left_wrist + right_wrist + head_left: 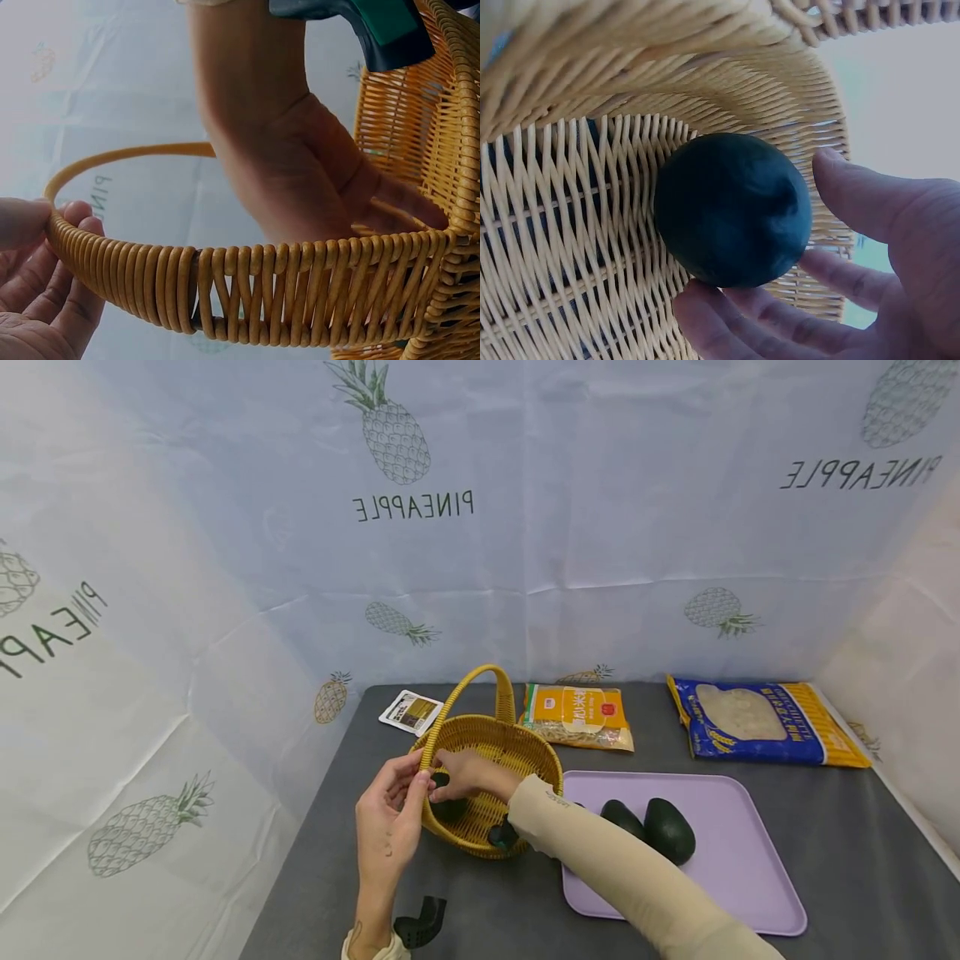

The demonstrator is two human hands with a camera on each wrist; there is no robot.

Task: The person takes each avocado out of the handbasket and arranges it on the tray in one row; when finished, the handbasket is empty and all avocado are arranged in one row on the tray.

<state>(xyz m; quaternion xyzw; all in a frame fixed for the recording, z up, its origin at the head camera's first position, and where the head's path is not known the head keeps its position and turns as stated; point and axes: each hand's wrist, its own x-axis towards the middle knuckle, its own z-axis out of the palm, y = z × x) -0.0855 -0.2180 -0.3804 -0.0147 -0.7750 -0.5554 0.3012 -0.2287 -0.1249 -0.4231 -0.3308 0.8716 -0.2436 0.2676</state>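
Observation:
My left hand (390,814) pinches the handle of a yellow woven basket (517,743) between thumb and fingers; the left wrist view shows the grip on the wrapped handle (120,270). Inside the basket is my right hand (467,772), beside a dark green avocado (450,811). Seen from the right wrist, the avocado (733,210) rests against the woven wall. Fingertips (705,307) lie along its lower side, while the thumb stands slightly apart from it. Two more avocados, one (621,817) beside the other (670,831), lie on a lilac tray (738,877), partly behind my right sleeve.
Behind the basket lie a small white packet (411,712) and an orange food bag (577,714). A blue and yellow bag (765,722) is at the back right. The dark table (480,918) meets a pineapple-print curtain (525,527) at the back.

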